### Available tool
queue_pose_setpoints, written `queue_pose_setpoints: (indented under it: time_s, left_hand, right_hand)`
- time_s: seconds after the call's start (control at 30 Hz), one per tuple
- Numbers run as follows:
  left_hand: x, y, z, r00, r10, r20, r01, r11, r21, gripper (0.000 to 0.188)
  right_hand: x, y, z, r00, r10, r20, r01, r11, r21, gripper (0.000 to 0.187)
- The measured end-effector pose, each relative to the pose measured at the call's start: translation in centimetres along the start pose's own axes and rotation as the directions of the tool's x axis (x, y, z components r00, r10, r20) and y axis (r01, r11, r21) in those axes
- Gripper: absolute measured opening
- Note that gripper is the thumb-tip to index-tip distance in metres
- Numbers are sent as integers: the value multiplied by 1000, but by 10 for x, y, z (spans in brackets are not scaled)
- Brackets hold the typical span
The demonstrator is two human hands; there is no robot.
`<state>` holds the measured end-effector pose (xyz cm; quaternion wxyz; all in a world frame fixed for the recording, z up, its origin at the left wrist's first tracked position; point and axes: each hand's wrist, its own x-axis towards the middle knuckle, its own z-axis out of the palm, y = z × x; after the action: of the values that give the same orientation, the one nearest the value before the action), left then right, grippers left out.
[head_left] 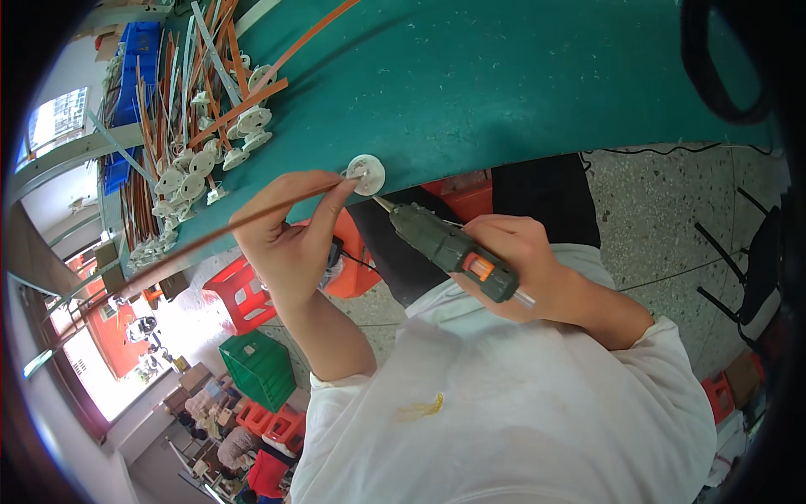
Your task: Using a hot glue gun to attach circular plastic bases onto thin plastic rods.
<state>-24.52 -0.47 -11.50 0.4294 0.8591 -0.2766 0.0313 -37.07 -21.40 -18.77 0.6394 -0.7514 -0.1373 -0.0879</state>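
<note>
"What are you getting closest to the head camera?"

"I'm looking down over a white shirt (520,395) first, with a yellow stain (432,406) showing on its front. Just past it, the right hand (516,256) is gripping a dark green glue gun (432,238), fingers wrapping round its body; a clear rod is sticking out at the back. I'm not seeing the trigger, so I cannot tell whether anything is pressing it."

"And the left?"

"The left hand (294,231) is pinching a long brown strip (201,239) between thumb and fingers, narrow, close to one end. That end is reaching a round white disc (374,170) at the near edge of the table. The other end is running off toward the far left."

"Is the nozzle touching the disc?"

"It's pointing from just beside the lower rim; I cannot tell whether the two are touching."

"What's lying farther off?"

"The green table (537,84) is stretching away beyond the disc. On its left side I'm seeing brown and pale strips (165,97) lying in a heap, similar discs (201,164) sitting at their near ends, and a blue bin (138,59) standing behind. A green crate (256,367) is standing on the floor at lower left, a black chair (760,260) well apart at the right. Farthest, a doorway (101,378) is glowing at the left."
</note>
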Motion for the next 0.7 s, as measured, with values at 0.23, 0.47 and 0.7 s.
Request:
queue_pose_setpoints:
  time_s: [0.23,0.47,0.7]
  left_hand:
    - [-6,2,32,947,-91,-308,108,993,38,11]
    - [1,11,28,964,-168,-205,176,984,17,12]
    - [0,12,27,962,-187,-199,191,982,4,10]
  right_hand:
    - [8,-3,-5,998,-12,-69,10,1000,-27,23]
    - [8,4,0,996,44,-79,-50,996,-78,21]
    - [10,4,-2,997,32,-75,-36,998,-59,20]
